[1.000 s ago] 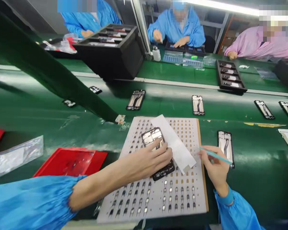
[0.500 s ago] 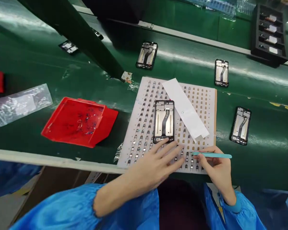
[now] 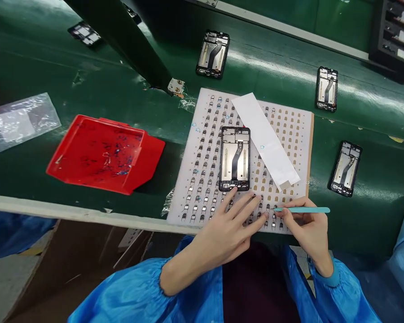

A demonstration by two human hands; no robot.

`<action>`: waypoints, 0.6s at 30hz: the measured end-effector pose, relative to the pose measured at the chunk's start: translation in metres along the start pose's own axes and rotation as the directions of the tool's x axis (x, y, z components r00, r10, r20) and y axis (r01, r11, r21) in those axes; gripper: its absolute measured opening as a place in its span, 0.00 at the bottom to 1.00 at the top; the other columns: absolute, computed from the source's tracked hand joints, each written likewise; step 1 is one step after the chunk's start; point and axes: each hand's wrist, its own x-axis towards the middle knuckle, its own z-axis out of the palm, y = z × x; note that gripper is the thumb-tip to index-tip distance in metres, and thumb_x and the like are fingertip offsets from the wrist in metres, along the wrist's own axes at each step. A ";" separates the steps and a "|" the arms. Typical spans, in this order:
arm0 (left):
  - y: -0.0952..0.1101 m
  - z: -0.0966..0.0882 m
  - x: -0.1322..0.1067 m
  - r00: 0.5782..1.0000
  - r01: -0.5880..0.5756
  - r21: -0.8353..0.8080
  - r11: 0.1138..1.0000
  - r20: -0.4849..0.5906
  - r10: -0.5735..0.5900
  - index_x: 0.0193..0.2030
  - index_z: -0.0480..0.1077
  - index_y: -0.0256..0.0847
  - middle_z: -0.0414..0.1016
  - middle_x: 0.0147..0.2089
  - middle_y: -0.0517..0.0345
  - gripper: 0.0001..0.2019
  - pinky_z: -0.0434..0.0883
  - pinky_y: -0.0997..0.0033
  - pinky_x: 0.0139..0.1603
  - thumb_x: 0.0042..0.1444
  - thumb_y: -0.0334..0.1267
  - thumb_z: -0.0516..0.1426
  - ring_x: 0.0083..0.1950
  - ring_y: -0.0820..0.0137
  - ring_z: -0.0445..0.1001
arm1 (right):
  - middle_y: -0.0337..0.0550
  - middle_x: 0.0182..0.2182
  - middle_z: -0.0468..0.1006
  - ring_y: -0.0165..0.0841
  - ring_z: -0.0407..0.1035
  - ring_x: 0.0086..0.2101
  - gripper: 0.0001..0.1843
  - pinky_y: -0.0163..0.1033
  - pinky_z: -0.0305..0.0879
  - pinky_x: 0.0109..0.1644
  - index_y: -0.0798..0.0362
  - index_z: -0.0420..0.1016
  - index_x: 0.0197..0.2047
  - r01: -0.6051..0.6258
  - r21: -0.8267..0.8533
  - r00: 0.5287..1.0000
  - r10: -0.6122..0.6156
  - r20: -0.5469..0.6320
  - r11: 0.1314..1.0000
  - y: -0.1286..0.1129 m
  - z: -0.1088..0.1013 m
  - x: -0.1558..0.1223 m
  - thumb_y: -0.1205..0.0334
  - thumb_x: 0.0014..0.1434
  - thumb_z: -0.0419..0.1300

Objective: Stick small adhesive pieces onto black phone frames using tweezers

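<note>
The phone [image 3: 234, 159] lies face down or as a bare frame, I cannot tell which, near the middle of the white board [image 3: 189, 148], its inner side up. The left hand [image 3: 222, 229] is at six o'clock from the phone. Its fingers are spread and grasp nothing; one fingertip seems to rest on the phone's lower edge, and the others lie over the board. The right hand [image 3: 308, 226], at four o'clock from the phone, pinches the tweezers [image 3: 306, 210] between thumb and fingers. The tweezers point to nine o'clock, with their tips among the small parts [image 3: 274, 225] in rows on the board. If the tips already hold a part, I cannot tell.

The paper strip [image 3: 265, 141] lies slanted on the board, at two o'clock from the phone. The red tray [image 3: 77, 152], with tiny bits inside, is at nine o'clock; another frame [image 3: 345, 168] is at three o'clock, apart from the board.

In my judgement, the step in hand is the picking of one small part from its row. The next move calls for a gentle, exact pinch of the tips and a straight lift without disturbing the neighbouring parts, while the left hand presses only lightly, so that the phone does not slide.
</note>
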 end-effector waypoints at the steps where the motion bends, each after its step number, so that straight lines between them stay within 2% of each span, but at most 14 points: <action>1: 0.000 0.000 0.000 1.000 -0.003 0.000 1.000 -0.001 0.003 0.72 0.68 0.44 0.66 0.76 0.39 0.29 0.54 0.33 0.81 0.65 0.40 0.63 0.77 0.44 0.65 | 0.42 0.31 0.85 0.42 0.87 0.33 0.08 0.39 0.87 0.34 0.49 0.82 0.39 0.006 0.005 1.000 -0.006 -0.006 1.000 0.001 0.000 0.000 0.55 0.66 0.72; 9: 0.000 0.001 0.000 1.000 0.001 -0.006 1.000 -0.004 -0.001 0.72 0.68 0.44 0.66 0.76 0.40 0.28 0.52 0.34 0.82 0.65 0.40 0.64 0.77 0.46 0.64 | 0.43 0.32 0.85 0.43 0.88 0.33 0.08 0.40 0.87 0.34 0.49 0.82 0.39 0.026 -0.031 1.000 -0.025 0.009 0.999 -0.003 0.000 0.002 0.55 0.66 0.72; 13: 0.001 0.000 0.000 1.000 0.018 -0.040 0.999 -0.020 -0.018 0.70 0.70 0.44 0.67 0.76 0.41 0.26 0.57 0.32 0.81 0.66 0.39 0.63 0.77 0.46 0.65 | 0.43 0.32 0.86 0.42 0.87 0.33 0.08 0.40 0.87 0.34 0.49 0.82 0.39 0.018 -0.043 1.000 -0.017 0.023 0.999 -0.003 0.001 0.001 0.55 0.67 0.72; 16: 0.002 -0.001 0.002 0.991 0.067 -0.178 0.982 -0.104 -0.086 0.65 0.73 0.44 0.73 0.71 0.44 0.18 0.59 0.32 0.80 0.69 0.33 0.59 0.75 0.50 0.69 | 0.43 0.31 0.86 0.43 0.87 0.33 0.09 0.42 0.88 0.34 0.49 0.82 0.39 -0.004 0.029 1.000 0.004 0.002 1.000 -0.002 -0.001 0.000 0.54 0.67 0.72; 18: 0.002 -0.002 0.006 0.960 0.109 -0.322 0.940 -0.213 -0.184 0.61 0.74 0.45 0.79 0.64 0.49 0.16 0.63 0.39 0.80 0.71 0.28 0.56 0.70 0.58 0.75 | 0.43 0.30 0.87 0.43 0.87 0.32 0.10 0.43 0.88 0.35 0.49 0.82 0.39 -0.011 0.095 1.000 0.012 -0.010 0.995 -0.006 -0.002 0.000 0.53 0.67 0.72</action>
